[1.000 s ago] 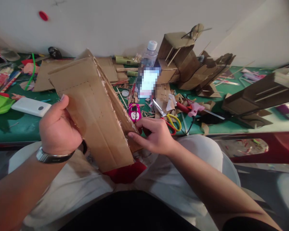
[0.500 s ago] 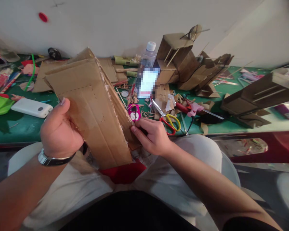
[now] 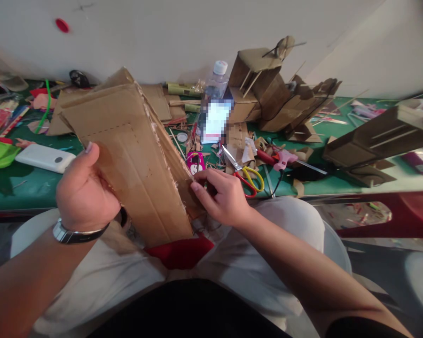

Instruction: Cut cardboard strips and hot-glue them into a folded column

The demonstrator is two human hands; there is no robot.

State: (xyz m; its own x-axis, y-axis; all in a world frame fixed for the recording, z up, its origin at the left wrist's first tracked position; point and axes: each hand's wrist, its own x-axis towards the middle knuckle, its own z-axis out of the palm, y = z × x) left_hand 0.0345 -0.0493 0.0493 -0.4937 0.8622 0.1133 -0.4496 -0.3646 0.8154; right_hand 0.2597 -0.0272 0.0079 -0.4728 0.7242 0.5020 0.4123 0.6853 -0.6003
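Note:
A folded piece of cardboard point(image 3: 134, 164) with ragged cut edges stands tilted above my lap. My left hand point(image 3: 86, 188), a banded watch on its wrist, grips the left side, thumb on the front face and fingers hidden behind. On the other side, my right hand point(image 3: 222, 195) pinches the edge of the rear flap point(image 3: 178, 162) between thumb and fingers. Just beyond that hand lie scissors point(image 3: 245, 171) with one red and one yellow handle, and a pink tag-like item point(image 3: 195, 162) with a white figure.
Behind are a lit phone point(image 3: 215, 121) and a clear bottle point(image 3: 216, 82). A pink glue gun point(image 3: 285, 160) lies to the right, near cardboard structures point(image 3: 255, 89) with sticks through them. A white power bank-like block point(image 3: 44, 158) rests at left. Scraps litter the green table point(image 3: 31, 191).
The cardboard and my left hand have shifted very slightly left. Both hands keep their hold, and the right fingers have barely moved.

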